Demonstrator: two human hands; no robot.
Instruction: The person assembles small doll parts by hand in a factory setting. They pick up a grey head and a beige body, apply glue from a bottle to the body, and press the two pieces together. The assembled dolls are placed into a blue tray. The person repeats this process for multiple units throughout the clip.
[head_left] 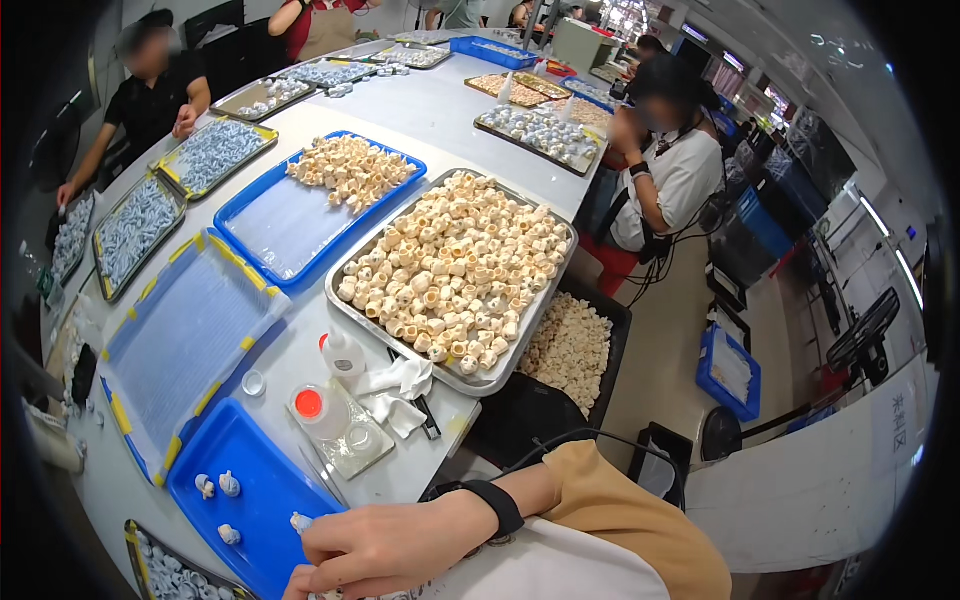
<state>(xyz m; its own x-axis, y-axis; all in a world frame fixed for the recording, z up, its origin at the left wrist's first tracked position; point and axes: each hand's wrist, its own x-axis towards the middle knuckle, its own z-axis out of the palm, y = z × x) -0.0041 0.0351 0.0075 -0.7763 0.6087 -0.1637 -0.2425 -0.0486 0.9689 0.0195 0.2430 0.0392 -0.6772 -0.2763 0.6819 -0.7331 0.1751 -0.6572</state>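
My right hand [385, 545] reaches in from the lower right, with a black band on the wrist and a tan sleeve. Its fingertips pinch a small white piece [301, 521] over the near edge of a blue tray [262, 490]. Three more small white pieces [218, 487] lie on that tray. A strip of skin at the bottom edge [296, 588] may be my left hand; its fingers are hidden. A large metal tray [350, 312] heaped with cream ring-shaped pieces [455, 270] sits further out.
A squeeze bottle [343, 352], a red-capped jar [315, 405] and a white cloth [400, 385] lie between the trays. A black bin [500, 420] of cream pieces hangs off the table's right. Several more trays fill the table. Two people sit at the far left [150, 95] and right [670, 170].
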